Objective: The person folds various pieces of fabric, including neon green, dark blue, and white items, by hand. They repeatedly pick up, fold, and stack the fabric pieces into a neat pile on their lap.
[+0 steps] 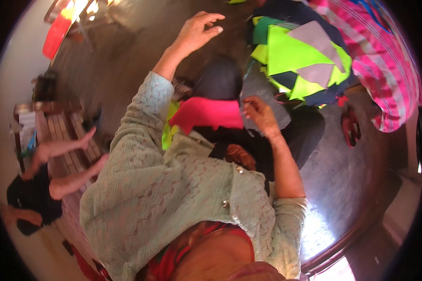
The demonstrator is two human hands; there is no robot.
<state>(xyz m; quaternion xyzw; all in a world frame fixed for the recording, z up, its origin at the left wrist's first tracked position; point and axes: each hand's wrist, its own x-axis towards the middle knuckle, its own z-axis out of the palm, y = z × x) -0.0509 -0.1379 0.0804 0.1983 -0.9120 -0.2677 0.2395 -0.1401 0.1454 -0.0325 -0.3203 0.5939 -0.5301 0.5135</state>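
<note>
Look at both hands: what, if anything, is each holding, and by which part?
The right hand pinches the grey fabric piece at its lower edge; the left hand is raised, open and empty.

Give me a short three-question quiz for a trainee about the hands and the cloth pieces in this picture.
1. True or false: the left hand is raised with its fingers spread and nothing in it.
2. What colour is the cloth piece that the right hand pinches? A grey, B orange, C white.
3. Fill in: next to the pile of cloth scraps, towards the right edge, lies a pink ___ fabric.

Key: 1 true; 2 A; 3 striped.
</note>
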